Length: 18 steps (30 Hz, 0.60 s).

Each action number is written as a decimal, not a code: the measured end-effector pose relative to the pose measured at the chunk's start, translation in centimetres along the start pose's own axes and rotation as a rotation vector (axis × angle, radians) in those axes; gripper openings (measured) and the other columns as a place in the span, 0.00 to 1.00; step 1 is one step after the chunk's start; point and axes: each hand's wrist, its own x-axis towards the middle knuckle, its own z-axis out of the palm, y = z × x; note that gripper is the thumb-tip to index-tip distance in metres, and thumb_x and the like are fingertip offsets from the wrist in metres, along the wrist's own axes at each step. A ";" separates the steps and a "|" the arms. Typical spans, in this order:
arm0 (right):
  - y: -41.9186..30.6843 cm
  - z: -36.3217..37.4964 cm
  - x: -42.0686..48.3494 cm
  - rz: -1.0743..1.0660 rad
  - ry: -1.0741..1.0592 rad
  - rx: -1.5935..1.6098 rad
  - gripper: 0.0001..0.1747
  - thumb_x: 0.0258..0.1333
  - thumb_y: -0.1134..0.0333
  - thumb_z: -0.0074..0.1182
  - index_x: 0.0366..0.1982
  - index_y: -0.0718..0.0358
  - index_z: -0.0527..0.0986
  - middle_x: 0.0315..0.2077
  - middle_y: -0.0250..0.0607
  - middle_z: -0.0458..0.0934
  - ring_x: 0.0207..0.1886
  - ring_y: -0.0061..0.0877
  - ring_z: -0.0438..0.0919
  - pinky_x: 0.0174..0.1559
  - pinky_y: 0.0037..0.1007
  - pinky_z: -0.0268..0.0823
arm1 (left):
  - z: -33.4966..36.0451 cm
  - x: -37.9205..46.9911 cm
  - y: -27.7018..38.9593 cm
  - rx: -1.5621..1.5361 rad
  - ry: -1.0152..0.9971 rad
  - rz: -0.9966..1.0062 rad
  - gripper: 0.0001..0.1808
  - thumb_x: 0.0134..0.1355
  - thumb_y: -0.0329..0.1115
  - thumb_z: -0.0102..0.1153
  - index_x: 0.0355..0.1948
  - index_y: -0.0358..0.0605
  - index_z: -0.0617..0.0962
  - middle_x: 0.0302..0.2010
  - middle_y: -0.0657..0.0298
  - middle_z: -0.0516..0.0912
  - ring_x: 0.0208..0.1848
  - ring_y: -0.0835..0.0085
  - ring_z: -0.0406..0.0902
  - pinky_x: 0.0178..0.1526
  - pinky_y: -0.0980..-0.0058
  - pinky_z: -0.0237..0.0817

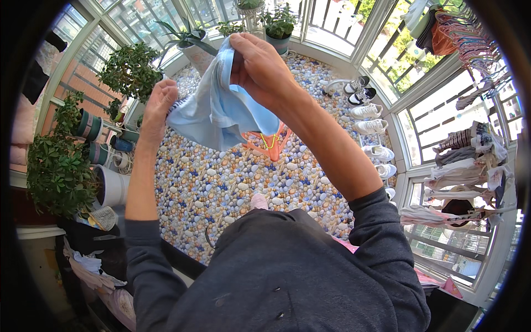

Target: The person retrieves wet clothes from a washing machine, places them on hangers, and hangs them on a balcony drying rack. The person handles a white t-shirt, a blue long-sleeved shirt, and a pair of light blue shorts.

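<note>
A light blue cloth garment (224,112) is stretched in the air between my two hands, its fabric hanging in folds. My left hand (159,106) pinches its striped edge on the left. Higher up, my right hand (259,68) grips the garment's upper edge between thumb and fingers. Just below the garment's right side, an orange plastic hanger (274,154) with a yellow-green part shows against the pebble-patterned floor; the garment hides part of it, and what holds it up cannot be told.
Potted plants (128,70) line the left and far windows. Several shoes (367,111) stand in a row on the right. Laundry (460,174) hangs beside the right windows, with a bunch of hangers (468,37) above. A white bucket-like pot (112,185) stands at left.
</note>
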 end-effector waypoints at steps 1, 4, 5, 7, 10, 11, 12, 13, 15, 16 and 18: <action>0.2 -0.2 0.0 0.008 0.015 0.018 0.11 0.79 0.62 0.43 0.42 0.60 0.72 0.31 0.32 0.79 0.31 0.21 0.80 0.37 0.30 0.77 | 1.2 -0.7 0.0 0.051 0.000 0.054 0.30 0.63 0.57 0.70 0.52 0.45 0.78 0.37 0.73 0.76 0.37 0.85 0.71 0.42 0.85 0.62; 1.0 -0.8 -0.2 -0.010 0.134 0.118 0.12 0.78 0.61 0.43 0.40 0.61 0.72 0.27 0.34 0.78 0.27 0.23 0.78 0.30 0.30 0.76 | 4.4 -4.2 0.1 -0.030 -0.159 -0.046 0.33 0.57 0.61 0.74 0.47 0.44 0.78 0.37 0.74 0.70 0.35 0.87 0.64 0.37 0.86 0.55; 1.3 -1.1 -0.4 -0.011 0.140 0.129 0.12 0.79 0.61 0.42 0.40 0.61 0.71 0.27 0.34 0.78 0.27 0.24 0.78 0.30 0.30 0.76 | 5.4 -5.0 0.3 -0.041 -0.225 -0.078 0.34 0.56 0.61 0.74 0.47 0.43 0.79 0.38 0.74 0.69 0.35 0.87 0.64 0.37 0.86 0.55; 1.8 -1.7 -0.9 -0.004 0.165 0.152 0.12 0.79 0.61 0.41 0.41 0.60 0.71 0.28 0.34 0.78 0.28 0.24 0.79 0.31 0.29 0.76 | 7.4 -6.5 0.7 -0.022 -0.273 -0.063 0.30 0.59 0.58 0.73 0.45 0.41 0.81 0.36 0.75 0.69 0.34 0.88 0.64 0.36 0.86 0.55; 2.4 -2.5 -1.7 0.032 0.186 0.177 0.11 0.79 0.61 0.41 0.41 0.59 0.70 0.29 0.34 0.78 0.29 0.24 0.79 0.33 0.30 0.76 | 10.0 -7.1 1.0 0.153 -0.228 -0.045 0.25 0.63 0.52 0.72 0.42 0.37 0.82 0.34 0.75 0.70 0.34 0.88 0.64 0.35 0.84 0.56; 2.6 -2.8 -1.9 0.040 0.174 0.189 0.11 0.79 0.62 0.40 0.42 0.59 0.70 0.30 0.34 0.78 0.30 0.24 0.79 0.33 0.30 0.75 | 10.4 -7.1 1.1 0.223 -0.196 -0.001 0.23 0.64 0.50 0.71 0.41 0.36 0.83 0.33 0.75 0.71 0.34 0.87 0.64 0.34 0.83 0.56; 2.7 -3.1 -2.0 0.037 0.189 0.186 0.11 0.79 0.62 0.41 0.42 0.59 0.70 0.30 0.33 0.78 0.31 0.24 0.79 0.33 0.30 0.75 | 10.6 -6.9 1.2 0.138 -0.192 -0.063 0.21 0.66 0.48 0.70 0.40 0.36 0.83 0.33 0.74 0.73 0.34 0.87 0.66 0.34 0.84 0.58; 2.8 -3.6 -2.1 0.028 0.205 0.192 0.10 0.79 0.62 0.41 0.42 0.59 0.70 0.30 0.33 0.78 0.31 0.24 0.79 0.33 0.30 0.75 | 10.8 -6.7 1.3 0.040 -0.196 -0.089 0.19 0.67 0.46 0.69 0.40 0.36 0.84 0.32 0.74 0.75 0.33 0.88 0.68 0.34 0.84 0.59; 2.8 -4.8 -2.4 -0.010 0.227 0.205 0.11 0.79 0.62 0.42 0.38 0.58 0.70 0.28 0.32 0.76 0.28 0.22 0.76 0.31 0.28 0.72 | 10.4 -6.5 1.6 -0.142 -0.213 -0.192 0.16 0.68 0.43 0.67 0.39 0.36 0.85 0.32 0.72 0.80 0.33 0.87 0.73 0.35 0.84 0.63; 2.6 -5.7 -2.4 0.031 0.276 0.196 0.11 0.79 0.63 0.42 0.37 0.58 0.69 0.27 0.31 0.74 0.27 0.21 0.74 0.30 0.28 0.70 | 9.7 -6.5 1.9 -0.225 -0.223 -0.268 0.16 0.68 0.42 0.67 0.40 0.37 0.85 0.33 0.71 0.82 0.33 0.86 0.75 0.36 0.84 0.66; 2.4 -7.3 -2.4 0.079 0.317 0.200 0.12 0.78 0.63 0.43 0.35 0.58 0.68 0.26 0.30 0.72 0.25 0.20 0.70 0.29 0.27 0.68 | 8.6 -6.5 2.3 -0.352 -0.209 -0.359 0.14 0.69 0.41 0.66 0.41 0.38 0.85 0.34 0.68 0.85 0.32 0.85 0.80 0.38 0.83 0.70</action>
